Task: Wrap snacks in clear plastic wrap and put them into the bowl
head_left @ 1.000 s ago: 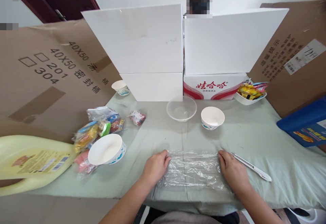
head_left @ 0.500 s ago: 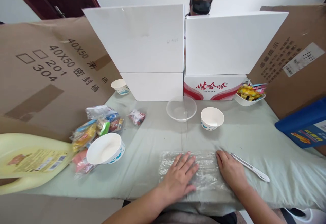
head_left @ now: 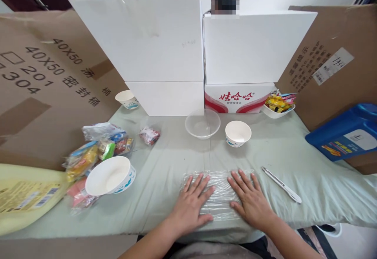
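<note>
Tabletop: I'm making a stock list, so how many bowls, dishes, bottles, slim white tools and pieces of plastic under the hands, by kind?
White bowls with blue pattern: 3
Clear bowl: 1
White dish: 1
Bottles: 2
Slim white tool: 1
Flat clear plastic under the left hand and right hand: 1
Total: 9

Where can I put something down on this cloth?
Bare cloth shows between the big bowl and the left hand, and between the small bowl, slim white tool and blue bottle. It's crowded at left, where packets bunch beside the big bowl and yellow jug, and in front, where that hand and the right hand lie on clear plastic.
</note>
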Tool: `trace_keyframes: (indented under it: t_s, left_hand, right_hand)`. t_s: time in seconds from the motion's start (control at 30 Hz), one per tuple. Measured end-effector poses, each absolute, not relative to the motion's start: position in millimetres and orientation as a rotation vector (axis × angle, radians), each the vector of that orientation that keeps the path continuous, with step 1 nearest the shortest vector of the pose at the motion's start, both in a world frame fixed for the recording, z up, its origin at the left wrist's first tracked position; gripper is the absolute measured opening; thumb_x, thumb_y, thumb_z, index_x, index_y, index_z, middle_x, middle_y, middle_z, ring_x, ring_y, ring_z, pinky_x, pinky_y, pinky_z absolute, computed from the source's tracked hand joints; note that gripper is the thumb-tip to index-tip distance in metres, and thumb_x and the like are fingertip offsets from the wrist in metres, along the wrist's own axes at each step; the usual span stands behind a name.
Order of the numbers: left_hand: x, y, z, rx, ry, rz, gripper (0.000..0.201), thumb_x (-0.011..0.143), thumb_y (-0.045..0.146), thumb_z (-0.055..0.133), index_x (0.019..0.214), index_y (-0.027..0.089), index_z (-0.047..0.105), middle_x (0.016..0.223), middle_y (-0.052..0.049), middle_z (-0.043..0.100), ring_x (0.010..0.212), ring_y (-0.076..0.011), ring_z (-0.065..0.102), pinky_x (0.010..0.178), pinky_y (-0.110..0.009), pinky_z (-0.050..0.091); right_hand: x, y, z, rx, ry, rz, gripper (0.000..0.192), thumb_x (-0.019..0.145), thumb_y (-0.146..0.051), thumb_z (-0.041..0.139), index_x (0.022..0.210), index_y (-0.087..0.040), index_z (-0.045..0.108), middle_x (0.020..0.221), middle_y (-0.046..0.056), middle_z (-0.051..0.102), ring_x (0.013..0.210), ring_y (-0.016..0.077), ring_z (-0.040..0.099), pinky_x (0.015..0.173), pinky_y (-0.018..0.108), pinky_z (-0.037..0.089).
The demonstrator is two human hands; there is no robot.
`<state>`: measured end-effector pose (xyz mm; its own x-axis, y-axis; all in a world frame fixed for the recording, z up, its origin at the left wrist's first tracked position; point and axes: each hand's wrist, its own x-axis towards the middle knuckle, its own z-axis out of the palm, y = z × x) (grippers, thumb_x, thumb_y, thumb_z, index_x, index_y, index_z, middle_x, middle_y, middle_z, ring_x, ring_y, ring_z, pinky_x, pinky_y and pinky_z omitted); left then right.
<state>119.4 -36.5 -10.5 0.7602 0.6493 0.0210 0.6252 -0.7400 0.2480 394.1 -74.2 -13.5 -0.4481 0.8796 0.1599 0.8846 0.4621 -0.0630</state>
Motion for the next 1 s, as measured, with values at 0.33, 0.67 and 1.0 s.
trace_keyframes:
  t_s: [0.33, 0.67, 1.0]
  left_hand:
    - [32, -54, 4, 2.822, 1.164, 0.367, 0.067, 0.083, 0.045, 0.064, 0.142, 0.021, 0.043, 0.148, -0.014, 0.040, 0.139, -0.0373, 0.030, 0.108, -0.054, 0.035]
    - [55, -65, 13, 2.778, 0.787, 0.642, 0.024, 0.091, 0.007, 0.048, 0.106, 0.015, 0.064, 0.105, -0.009, 0.070, 0.114, -0.0222, 0.060, 0.095, -0.035, 0.055]
    - [62, -48, 19, 2.528, 1.008, 0.760, 0.018, 0.092, 0.012, 0.042, 0.097, 0.018, 0.058, 0.088, -0.006, 0.069, 0.081, -0.0167, 0.066, 0.077, -0.030, 0.056]
  right_hand:
    - [453, -108, -6, -1.500, -2.476, 0.027, 0.064, 0.088, -0.051, 0.055, 0.144, -0.023, 0.041, 0.151, 0.010, 0.038, 0.141, 0.0314, 0.027, 0.108, 0.049, 0.035]
    - [461, -131, -5, -1.325, -2.471, 0.253, 0.019, 0.091, -0.027, 0.059, 0.109, -0.027, 0.066, 0.117, 0.004, 0.066, 0.111, 0.0187, 0.059, 0.094, 0.033, 0.050]
    - [450, -118, 14, -1.407, -2.416, 0.523, 0.018, 0.093, -0.030, 0.052, 0.105, -0.027, 0.065, 0.105, 0.005, 0.065, 0.096, 0.0176, 0.061, 0.083, 0.031, 0.053]
